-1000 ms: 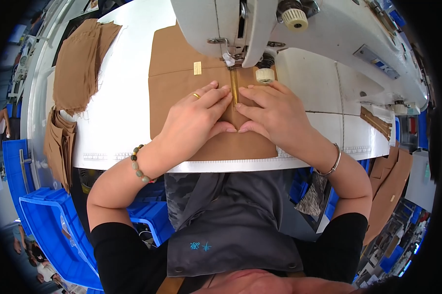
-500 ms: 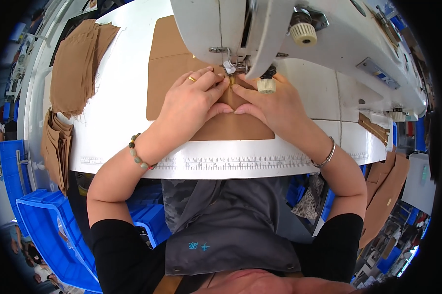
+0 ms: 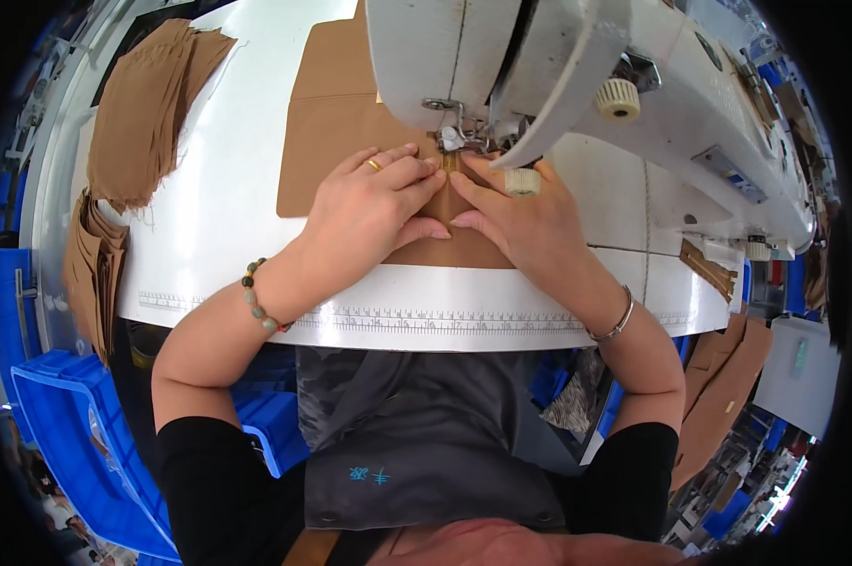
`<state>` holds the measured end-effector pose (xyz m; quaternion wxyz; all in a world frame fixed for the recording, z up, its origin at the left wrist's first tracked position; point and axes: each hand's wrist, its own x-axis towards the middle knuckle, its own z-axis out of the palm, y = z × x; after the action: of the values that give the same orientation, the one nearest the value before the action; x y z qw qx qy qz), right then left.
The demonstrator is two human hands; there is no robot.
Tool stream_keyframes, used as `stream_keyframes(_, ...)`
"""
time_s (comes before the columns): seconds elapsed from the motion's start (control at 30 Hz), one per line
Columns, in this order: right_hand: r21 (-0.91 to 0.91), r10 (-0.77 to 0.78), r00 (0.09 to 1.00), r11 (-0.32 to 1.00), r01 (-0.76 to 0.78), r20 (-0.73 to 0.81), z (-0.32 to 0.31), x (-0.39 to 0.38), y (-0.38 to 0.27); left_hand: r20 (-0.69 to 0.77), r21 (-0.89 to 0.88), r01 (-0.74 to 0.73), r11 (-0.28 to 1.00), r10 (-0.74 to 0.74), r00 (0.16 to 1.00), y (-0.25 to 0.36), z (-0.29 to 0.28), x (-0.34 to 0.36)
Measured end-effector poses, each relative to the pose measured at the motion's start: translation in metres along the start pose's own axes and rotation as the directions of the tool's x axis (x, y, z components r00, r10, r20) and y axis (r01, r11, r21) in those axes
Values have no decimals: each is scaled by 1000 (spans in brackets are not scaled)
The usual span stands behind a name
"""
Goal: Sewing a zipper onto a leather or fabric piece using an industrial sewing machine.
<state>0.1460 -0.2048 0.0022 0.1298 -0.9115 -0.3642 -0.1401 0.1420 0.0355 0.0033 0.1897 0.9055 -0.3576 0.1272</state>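
Observation:
A brown fabric panel (image 3: 327,141) lies flat under the presser foot (image 3: 457,141) of a white sewing machine (image 3: 577,85). My left hand (image 3: 369,203) rests on the panel just left of the foot, its fingers bent a little and the thumb spread from the index finger. On the other side, my right hand (image 3: 525,208) lies on the same panel, thumb and index finger apart; a cream knob (image 3: 522,182) covers part of its fingers. Between the fingertips a narrow gold-coloured strip (image 3: 450,163) runs toward the foot. The needle's tip cannot be made out.
Brown fabric pieces (image 3: 143,118) are stacked at the left, with folded ones (image 3: 96,269) at the table's edge. A printed ruler (image 3: 426,323) follows the front edge. Blue bins (image 3: 91,443) stand lower left. A brown strip (image 3: 707,269) lies at right, near hanging brown panels (image 3: 723,396).
The brown panel has slid a little away from me under the foot. Both hands remain beside the foot, thumbs slightly nearer me. The whole view has shifted a little.

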Motion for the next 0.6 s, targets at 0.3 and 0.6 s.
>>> stream_keyframes(0.3,253,85,996,964,-85,11,5,-3,10,-22,67,-2,998,4,1000,-5,4,0)
stream_keyframes(0.6,770,316,926,532,-352,205,9,-6,31,-5,152,15,988,-14,1000,8,0,-5)
